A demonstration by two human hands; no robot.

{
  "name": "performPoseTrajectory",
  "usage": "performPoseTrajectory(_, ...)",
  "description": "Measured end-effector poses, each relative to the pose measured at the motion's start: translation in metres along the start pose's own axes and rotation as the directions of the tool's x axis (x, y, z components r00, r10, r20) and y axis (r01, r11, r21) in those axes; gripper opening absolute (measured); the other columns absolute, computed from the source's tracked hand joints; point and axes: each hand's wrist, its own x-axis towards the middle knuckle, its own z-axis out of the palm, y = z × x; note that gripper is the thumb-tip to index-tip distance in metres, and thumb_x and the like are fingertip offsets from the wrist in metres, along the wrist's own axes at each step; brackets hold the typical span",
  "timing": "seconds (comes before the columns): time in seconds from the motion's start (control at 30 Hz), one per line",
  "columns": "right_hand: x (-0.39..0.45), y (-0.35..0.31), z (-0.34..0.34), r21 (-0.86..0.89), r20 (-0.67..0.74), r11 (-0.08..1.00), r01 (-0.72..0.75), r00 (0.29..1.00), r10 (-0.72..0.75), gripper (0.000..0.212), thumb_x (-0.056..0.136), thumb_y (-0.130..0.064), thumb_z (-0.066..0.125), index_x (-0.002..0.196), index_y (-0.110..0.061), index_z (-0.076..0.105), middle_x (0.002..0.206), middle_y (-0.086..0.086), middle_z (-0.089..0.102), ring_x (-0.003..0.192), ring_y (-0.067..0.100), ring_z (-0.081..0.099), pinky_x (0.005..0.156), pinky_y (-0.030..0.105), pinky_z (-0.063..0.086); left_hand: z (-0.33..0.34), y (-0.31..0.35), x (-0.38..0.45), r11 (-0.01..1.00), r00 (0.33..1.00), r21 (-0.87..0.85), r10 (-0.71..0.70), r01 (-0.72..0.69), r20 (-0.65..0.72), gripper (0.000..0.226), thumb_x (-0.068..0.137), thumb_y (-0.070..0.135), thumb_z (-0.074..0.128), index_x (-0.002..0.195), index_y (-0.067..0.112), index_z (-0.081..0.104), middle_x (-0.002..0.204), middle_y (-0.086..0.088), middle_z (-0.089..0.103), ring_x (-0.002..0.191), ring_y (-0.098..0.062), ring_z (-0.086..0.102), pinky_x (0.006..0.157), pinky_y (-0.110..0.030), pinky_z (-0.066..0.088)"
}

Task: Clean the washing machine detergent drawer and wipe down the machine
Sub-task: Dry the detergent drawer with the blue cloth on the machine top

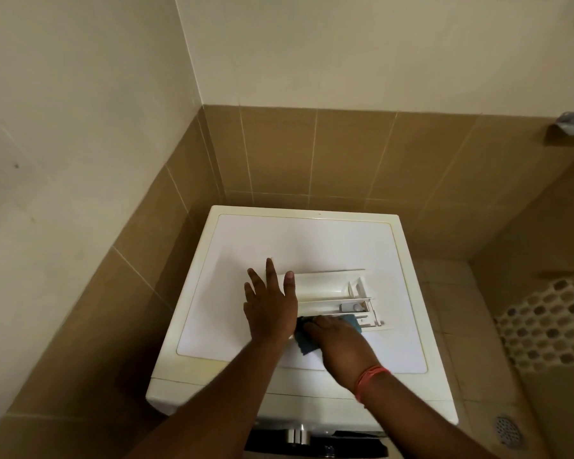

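The white detergent drawer (332, 294) lies on its side across the top of the white washing machine (279, 236), taken out of its slot. My left hand (269, 303) lies flat with straight, spread fingers over the drawer's left end. My right hand (338, 342) holds a blue cloth (307, 341) against the drawer's near side; part of the cloth shows again past my fingers. An orange band circles my right wrist.
The machine stands in a corner, with brown tiled walls (312, 154) behind and to the left. Its dark control panel (315, 443) shows at the bottom edge. To the right are a tiled floor with a round drain (507, 427) and a honeycomb-patterned white surface (550, 319).
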Motion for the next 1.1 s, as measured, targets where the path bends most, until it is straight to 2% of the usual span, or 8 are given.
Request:
performPoseTrajectory(0.1, -0.004, 0.02, -0.023, 0.022, 0.051, 0.997, -0.076, 0.996, 0.075, 0.037, 0.083, -0.009, 0.055, 0.112, -0.028, 0.069, 0.106, -0.007, 0.068, 0.099, 0.016, 0.064, 0.088, 0.027, 0.048, 0.003, -0.004, 0.001, 0.997, 1.0, 0.077, 0.013, -0.012, -0.013, 0.071, 0.093, 0.066, 0.006, 0.156, 0.033, -0.002, 0.164, -0.013, 0.001, 0.149, -0.039, 0.015, 0.116, -0.051, 0.03)
performPoseTrajectory(0.2, 0.004, 0.021, -0.05, 0.174, 0.173, 0.954, -0.243, 0.962, 0.213, 0.029, 0.091, -0.005, 0.054, 0.114, -0.012, 0.07, 0.107, 0.005, 0.067, 0.103, 0.021, 0.063, 0.087, 0.022, 0.043, 0.003, -0.005, 0.002, 0.996, 1.0, 0.085, 0.02, -0.02, 0.003, 0.085, 0.082, 0.073, -0.014, 0.156, 0.033, -0.002, 0.164, -0.014, 0.0, 0.148, -0.041, 0.014, 0.115, -0.054, 0.031)
performPoseTrajectory(0.37, 0.017, 0.02, -0.062, 0.274, -0.172, 0.874, -0.4, 0.874, 0.454, 0.041, 0.084, 0.007, 0.052, 0.117, -0.012, 0.067, 0.105, 0.009, 0.062, 0.094, 0.025, 0.062, 0.078, 0.026, 0.048, -0.005, 0.003, -0.003, 0.999, 1.0, -0.048, -0.02, 0.021, 0.009, 0.079, 0.084, 0.07, 0.001, 0.156, 0.036, 0.0, 0.165, -0.011, -0.001, 0.149, -0.037, 0.012, 0.118, -0.053, 0.025)
performPoseTrajectory(0.47, 0.026, -0.006, -0.031, 0.119, -0.098, 0.947, -0.299, 0.945, 0.311, 0.034, 0.091, -0.009, 0.056, 0.122, -0.019, 0.065, 0.113, 0.006, 0.066, 0.103, 0.024, 0.064, 0.09, 0.03, 0.048, -0.002, 0.002, -0.001, 0.999, 1.0, -0.044, -0.022, 0.022, 0.007, 0.078, 0.085, 0.07, 0.002, 0.155, 0.036, 0.0, 0.165, -0.01, 0.0, 0.15, -0.036, 0.013, 0.118, -0.053, 0.025)
performPoseTrajectory(0.6, 0.035, -0.038, -0.004, 0.066, -0.011, 0.993, -0.095, 0.995, 0.096, 0.045, 0.083, -0.001, 0.058, 0.124, -0.019, 0.063, 0.125, 0.002, 0.062, 0.113, 0.023, 0.058, 0.1, 0.032, 0.047, -0.003, 0.005, -0.003, 0.996, 0.999, -0.078, -0.032, 0.032, 0.0, 0.079, 0.083, 0.071, 0.001, 0.155, 0.038, 0.001, 0.165, -0.009, 0.002, 0.15, -0.036, 0.012, 0.119, -0.053, 0.023)
performPoseTrajectory(0.83, 0.042, -0.012, -0.049, -0.367, 0.307, 0.911, -0.187, 0.9, 0.308, 0.036, 0.091, -0.02, 0.049, 0.125, -0.022, 0.06, 0.122, 0.005, 0.064, 0.113, 0.029, 0.061, 0.09, 0.038, 0.051, -0.002, 0.001, -0.003, 1.0, 1.0, 0.001, -0.023, 0.023, -0.002, 0.08, 0.083, 0.071, -0.001, 0.155, 0.035, 0.0, 0.164, -0.013, 0.003, 0.148, -0.039, 0.016, 0.116, -0.053, 0.029)
performPoseTrajectory(0.97, 0.055, -0.031, -0.035, -0.236, 0.329, 0.961, -0.143, 0.919, 0.218, 0.03, 0.093, -0.017, 0.052, 0.12, -0.015, 0.064, 0.116, 0.009, 0.065, 0.108, 0.029, 0.062, 0.091, 0.04, 0.052, -0.004, 0.005, -0.003, 0.999, 0.999, -0.017, -0.037, 0.037, 0.0, 0.082, 0.082, 0.072, -0.001, 0.155, 0.036, 0.002, 0.164, -0.011, 0.004, 0.149, -0.038, 0.016, 0.117, -0.053, 0.026)
performPoseTrajectory(1.1, 0.047, -0.019, -0.034, -0.1, 0.307, 0.994, -0.043, 0.949, 0.073, 0.044, 0.088, -0.008, 0.049, 0.128, -0.024, 0.058, 0.122, 0.003, 0.062, 0.109, 0.027, 0.061, 0.091, 0.041, 0.051, -0.004, 0.004, -0.003, 0.999, 1.0, -0.037, -0.03, 0.03, -0.005, 0.08, 0.083, 0.07, 0.001, 0.156, 0.036, 0.003, 0.164, -0.012, 0.004, 0.149, -0.037, 0.016, 0.117, -0.053, 0.026)
